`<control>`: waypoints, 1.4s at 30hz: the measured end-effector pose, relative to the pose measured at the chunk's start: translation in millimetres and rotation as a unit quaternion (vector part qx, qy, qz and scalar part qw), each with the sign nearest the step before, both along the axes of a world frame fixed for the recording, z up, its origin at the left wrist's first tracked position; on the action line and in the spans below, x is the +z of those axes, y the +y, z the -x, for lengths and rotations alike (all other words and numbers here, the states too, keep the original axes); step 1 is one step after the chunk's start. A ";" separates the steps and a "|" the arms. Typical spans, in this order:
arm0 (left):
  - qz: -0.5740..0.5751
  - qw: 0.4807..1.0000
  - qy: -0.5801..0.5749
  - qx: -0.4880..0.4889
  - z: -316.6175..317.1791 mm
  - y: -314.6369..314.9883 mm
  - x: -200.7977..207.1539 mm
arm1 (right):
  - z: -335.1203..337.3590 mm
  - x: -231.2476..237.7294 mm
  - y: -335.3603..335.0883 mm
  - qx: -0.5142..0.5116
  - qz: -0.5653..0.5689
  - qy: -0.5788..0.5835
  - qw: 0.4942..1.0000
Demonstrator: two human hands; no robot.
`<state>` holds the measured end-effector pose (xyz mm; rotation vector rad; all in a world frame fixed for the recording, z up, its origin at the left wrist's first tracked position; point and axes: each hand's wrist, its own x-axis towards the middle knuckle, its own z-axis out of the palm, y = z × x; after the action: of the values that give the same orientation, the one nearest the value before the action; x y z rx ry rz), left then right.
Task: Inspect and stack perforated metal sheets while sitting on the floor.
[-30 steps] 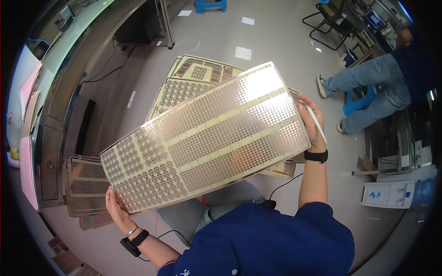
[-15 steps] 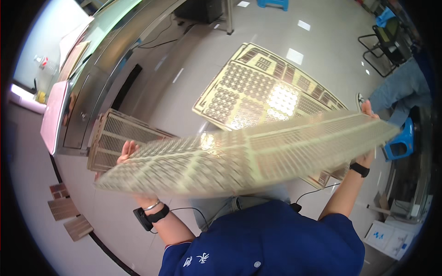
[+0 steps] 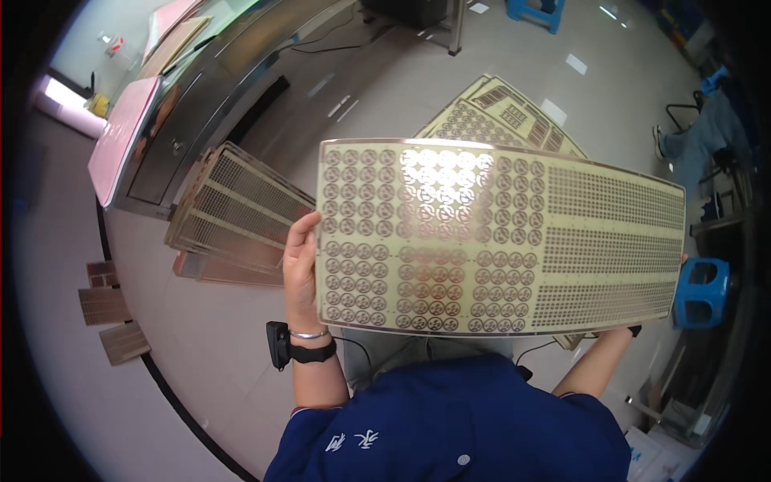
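In front of me I hold a large yellow-green panel [image 3: 470, 249], which looks like a circuit board panel. Rows of round patterns cover its left part and bands of fine small marks its right; light glares off the upper middle. My left hand [image 3: 300, 261] grips its left edge, fingers bent round the rim. At the right end my right hand [image 3: 685, 259] is mostly behind the panel, with only a fingertip past the edge and the wrist below showing. Beyond the panel, a stack of similar patterned panels [image 3: 514, 112] lies partly hidden.
Left of the panel, more patterned panels [image 3: 241, 201] lean against a metal cabinet [image 3: 173, 149]. Several small boards [image 3: 104, 307] stand along the left wall. A blue stool [image 3: 703, 293] is at the right, another blue stool [image 3: 536, 14] at the back. A person's legs [image 3: 707, 149] show far right.
The panel was tilted and blurred, seen at a slant; now it faces me broadside and sharp. Both hands have stayed at its ends, the left one moving right. The view has shifted.
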<state>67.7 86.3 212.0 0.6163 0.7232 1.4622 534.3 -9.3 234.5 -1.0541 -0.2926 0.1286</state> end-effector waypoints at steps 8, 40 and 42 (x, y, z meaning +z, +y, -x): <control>-0.016 0.998 0.026 -0.055 11.6 0.2 -4.1 | -17.9 -17.3 -8.9 -0.026 0.063 -0.076 0.995; 0.050 0.974 0.218 0.037 53.7 -6.4 -53.8 | -51.1 -14.0 28.2 0.350 -0.090 0.259 0.896; 0.058 0.972 0.224 0.045 52.9 -7.7 -54.0 | -37.5 -5.3 26.3 0.327 -0.082 0.197 0.921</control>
<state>14.8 78.6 158.0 0.8440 1.1926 1.3641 571.8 17.0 229.2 -0.7075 -0.2733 0.8955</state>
